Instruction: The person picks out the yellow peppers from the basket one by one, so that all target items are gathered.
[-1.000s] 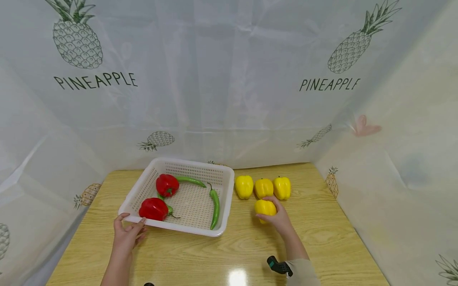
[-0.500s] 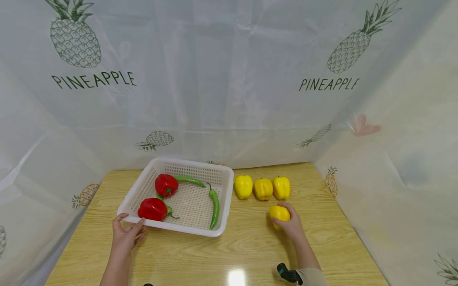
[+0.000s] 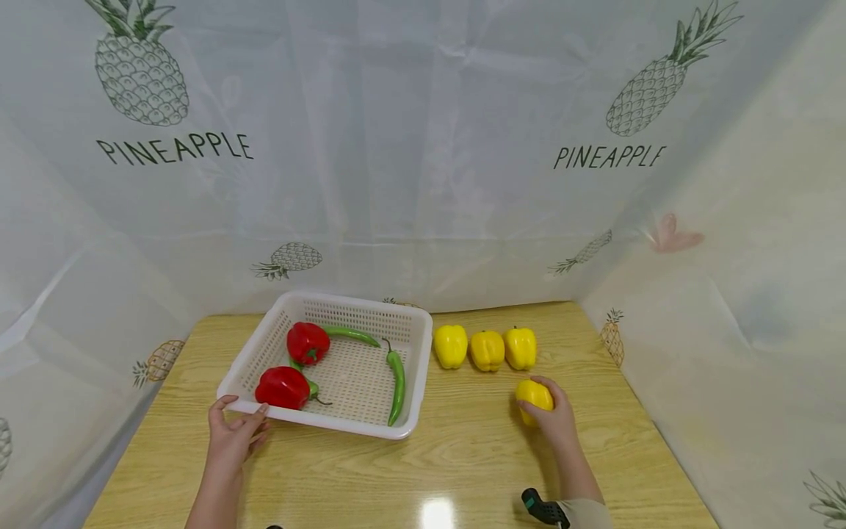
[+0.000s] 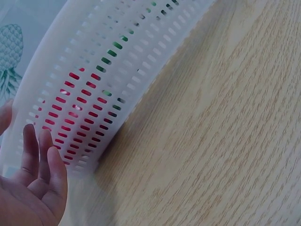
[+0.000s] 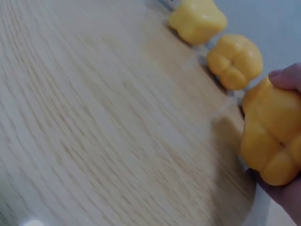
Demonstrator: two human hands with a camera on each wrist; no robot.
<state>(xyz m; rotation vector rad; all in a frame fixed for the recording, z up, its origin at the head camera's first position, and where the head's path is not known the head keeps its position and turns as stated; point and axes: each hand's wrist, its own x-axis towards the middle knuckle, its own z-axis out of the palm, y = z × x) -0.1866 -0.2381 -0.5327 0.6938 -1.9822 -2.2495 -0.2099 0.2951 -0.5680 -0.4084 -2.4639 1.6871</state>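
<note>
My right hand [image 3: 555, 415] grips a yellow bell pepper [image 3: 534, 400] between thumb and fingers, in front of the right end of a row of three yellow bell peppers [image 3: 487, 350]. In the right wrist view, the held pepper [image 5: 275, 136] shows its lobed bottom. My left hand [image 3: 231, 435] holds the near left rim of a white plastic basket [image 3: 330, 420], fingers against the outer wall in the left wrist view. Inside the basket lie two red bell peppers [image 3: 283, 387] and green chili peppers [image 3: 396, 386], one partly hidden by the red ones.
The wooden table [image 3: 396, 485] ends at a pineapple-print sheet [image 3: 423, 184] behind and at both sides. A black strap device [image 3: 543, 507] sits at my right wrist, by the beige sleeve [image 3: 587, 513].
My right hand has moved right with the yellow bell pepper, away from in front of the row's middle pepper. The left hand and basket stay in place.
</note>
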